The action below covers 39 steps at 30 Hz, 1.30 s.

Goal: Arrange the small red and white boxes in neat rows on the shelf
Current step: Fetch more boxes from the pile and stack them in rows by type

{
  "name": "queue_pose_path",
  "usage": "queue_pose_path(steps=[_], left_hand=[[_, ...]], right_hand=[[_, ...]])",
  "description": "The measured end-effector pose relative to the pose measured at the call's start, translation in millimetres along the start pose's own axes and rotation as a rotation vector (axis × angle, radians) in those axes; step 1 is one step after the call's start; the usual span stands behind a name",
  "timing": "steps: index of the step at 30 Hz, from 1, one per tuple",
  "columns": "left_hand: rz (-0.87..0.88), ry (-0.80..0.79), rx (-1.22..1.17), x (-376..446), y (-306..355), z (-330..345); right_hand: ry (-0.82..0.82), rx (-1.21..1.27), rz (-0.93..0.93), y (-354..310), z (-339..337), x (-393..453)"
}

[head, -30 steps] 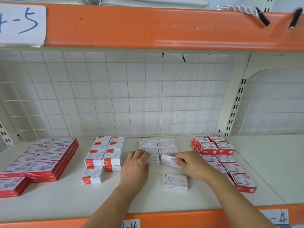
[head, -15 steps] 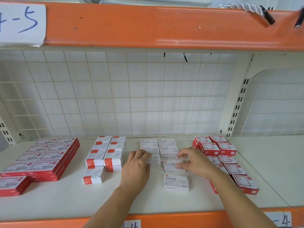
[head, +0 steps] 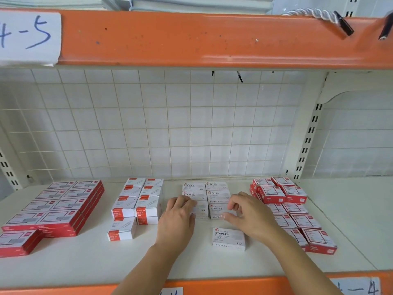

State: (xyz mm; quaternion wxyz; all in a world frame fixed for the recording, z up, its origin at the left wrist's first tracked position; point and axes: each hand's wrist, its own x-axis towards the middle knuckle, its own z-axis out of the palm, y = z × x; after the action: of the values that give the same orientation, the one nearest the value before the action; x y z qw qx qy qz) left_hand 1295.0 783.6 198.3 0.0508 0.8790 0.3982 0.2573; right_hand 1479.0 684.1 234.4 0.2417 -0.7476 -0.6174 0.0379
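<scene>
Most boxes stood in tidy blocks on the shelf [head: 63, 262], my left grip [head: 177, 222] spread flat on the white block [head: 214, 189], my right grip [head: 251, 218] pinching its front-right box [head: 215, 209], while one loose box [head: 228, 238] lay apart in front, seemingly left to join.

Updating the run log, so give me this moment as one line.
left hand rests on staples stack | right hand pinches front-right staples box | loose staples box in front, unplaced
</scene>
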Motion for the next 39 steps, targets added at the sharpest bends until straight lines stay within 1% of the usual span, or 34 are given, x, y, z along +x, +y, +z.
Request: queue_pose_path(steps=[1, 3, 4, 5, 6, 9, 11, 13, 15, 18, 23, 24, 25, 26, 27, 28, 29, 30, 31, 32, 34, 36, 39], left_hand=[[-0.001, -0.001, 0.001, 0, 0, 0], [-0.002, -0.002, 0.006, 0, 0, 0], [-0.003, 0.0, 0.004, 0, 0, 0], [-0.004, 0.001, 0.0, 0, 0, 0], [-0.004, 0.002, 0.0, 0, 0, 0], [-0.004, 0.002, 0.017, 0, 1, 0], [-0.004, 0.0, 0.02, 0, 1, -1], [-0.005, 0.002, 0.018, 0, 1, -1], [-0.004, -0.001, 0.029, 0, 0, 0], [0.004, 0.004, 0.04, 0, -1, 1], [0.006, 0.001, 0.025, 0, -2, 3], [-0.011, 0.008, -0.03, 0, -1, 2], [-0.051, 0.026, -0.128, 2, 1, 1], [-0.116, 0.046, -0.261, 6, 4, -1], [-0.209, 0.053, -0.431, 11, 6, -5], [-0.335, 0.028, -0.635, 18, 9, -8], [-0.463, -0.019, -0.845, 25, 10, -11], [-0.572, -0.071, -1.008, 32, 10, -11], [-0.641, -0.109, -1.094, 36, 9, -10], [-0.676, -0.129, -1.13, 39, 7, -9], [-0.675, -0.152, -1.195, 41, 4, -7], [-0.654, -0.194, -1.242, 41, 6, -6], [-0.598, -0.189, -1.211, 41, 11, -3]], right_hand=[[-0.112, 0.031, -0.013, 0, -6, -6], [-0.385, -0.038, -0.026, -2, -13, -17], [-0.453, -0.094, -0.039, -2, -13, -22], [-0.447, -0.122, -0.047, -1, -12, -24], [-0.392, -0.121, -0.045, -1, -11, -25], [-0.146, -0.096, -0.019, 0, -11, -15], [-0.02, -0.073, 0.023, 0, -10, -2], [0.01, -0.112, 0.036, 0, -7, 10], [-0.026, -0.147, 0.033, 0, -1, 19], [-0.043, -0.111, 0.022, 2, 12, 21], [0.086, 0.012, 0.04, 11, 26, 19], [0.107, 0.085, 0.069, 12, 26, 19], [0.116, 0.218, 0.122, 10, 25, 20], [0.108, 0.403, 0.203, 7, 24, 23], [0.089, 0.603, 0.286, 2, 23, 26], [0.064, 0.772, 0.355, -1, 25, 31], [0.043, 0.878, 0.407, -4, 27, 36], [0.033, 0.927, 0.44, -5, 30, 40], [0.037, 0.954, 0.453, -6, 33, 43], [0.046, 0.972, 0.454, -6, 35, 46], [0.056, 0.98, 0.442, -7, 38, 51], [0.038, 0.925, 0.413, -8, 41, 53], [0.03, 0.823, 0.381, -9, 47, 53]])
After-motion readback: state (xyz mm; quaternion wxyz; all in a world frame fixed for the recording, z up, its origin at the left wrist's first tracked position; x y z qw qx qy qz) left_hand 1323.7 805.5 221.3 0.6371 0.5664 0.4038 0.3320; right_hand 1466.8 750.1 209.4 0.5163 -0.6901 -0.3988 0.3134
